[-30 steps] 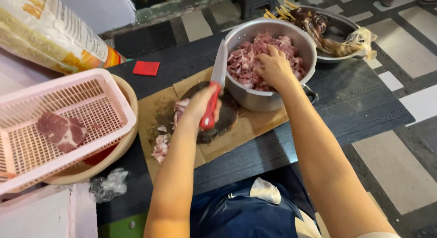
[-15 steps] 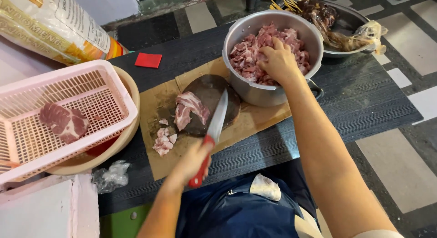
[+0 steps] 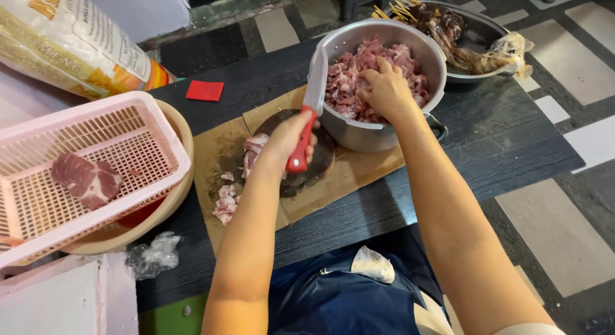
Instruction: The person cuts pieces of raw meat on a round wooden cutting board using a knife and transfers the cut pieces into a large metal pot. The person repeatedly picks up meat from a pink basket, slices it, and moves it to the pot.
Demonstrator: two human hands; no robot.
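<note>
Over on the left, a pink basket [image 3: 138, 139] sits tilted on a tan bowl [image 3: 182, 133], and one big slab of raw meat [image 3: 86, 178] lies inside it. Next comes a sheet of cardboard [image 3: 359, 178] with a dark round chopping board [image 3: 323, 159] on top. Some meat scraps [image 3: 225, 204] lie near the board's left edge.

The left hand [image 3: 285, 139] is closed tight around the red handle of a knife [image 3: 307, 117]. The knife's long blade points up and away from the person, and its tip is right by the rim of the metal pot [image 3: 359, 133].

The pot is full of cut pink meat [image 3: 349, 75]. The right hand [image 3: 384, 88] is down in that meat, fingers curled into it, but I cannot tell if it holds a piece. The meat is nearer the right hand than the knife hand.

Behind the pot, on the right, a tray [image 3: 490, 34] holds dark skewers [image 3: 435, 21].
</note>
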